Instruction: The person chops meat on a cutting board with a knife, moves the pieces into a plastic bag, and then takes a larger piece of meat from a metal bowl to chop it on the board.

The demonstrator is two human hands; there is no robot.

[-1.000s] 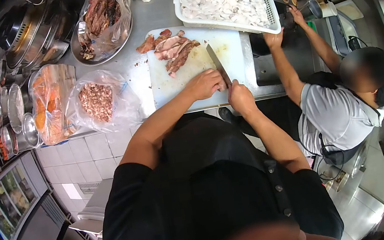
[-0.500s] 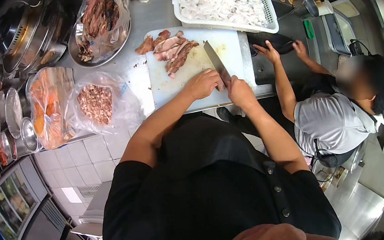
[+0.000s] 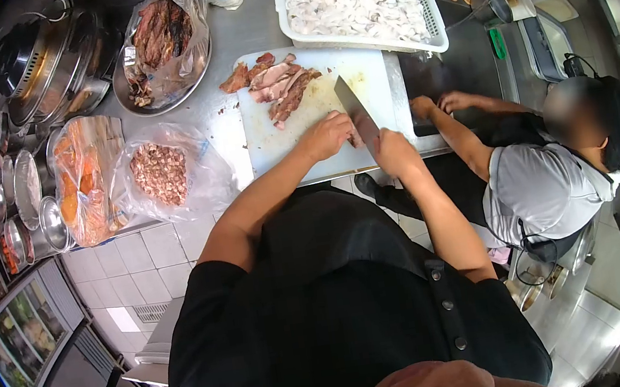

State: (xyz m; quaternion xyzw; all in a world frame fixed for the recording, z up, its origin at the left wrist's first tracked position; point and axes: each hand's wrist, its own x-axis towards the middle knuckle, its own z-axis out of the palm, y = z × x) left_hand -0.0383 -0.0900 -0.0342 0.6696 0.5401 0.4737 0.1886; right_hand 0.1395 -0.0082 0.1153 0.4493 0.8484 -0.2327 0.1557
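Observation:
A broad-bladed kitchen knife (image 3: 357, 113) is gripped in my right hand (image 3: 397, 154), its blade slanting up and left over the white cutting board (image 3: 273, 147). Curled fingers of my left hand (image 3: 329, 134) press on a small piece of meat (image 3: 355, 140) beside the blade; most of that piece is hidden by the hand and knife. Farther back on the board lie several larger pieces of cooked meat (image 3: 285, 91), pink inside with browned edges.
Behind the board stands a white basket (image 3: 281, 9) of pale sliced seafood or meat. To the left are a bag of diced meat (image 3: 158, 173), a bag of orange food (image 3: 82, 184) and a metal bowl (image 3: 125, 85) with dark roasted meat. A co-worker (image 3: 535, 179) works at the sink on the right.
The knife in my right hand has tilted, showing more of its blade face, and shifted slightly right. The co-worker's hands have drawn nearer the sink's front edge; the dark pan they touched is no longer distinct.

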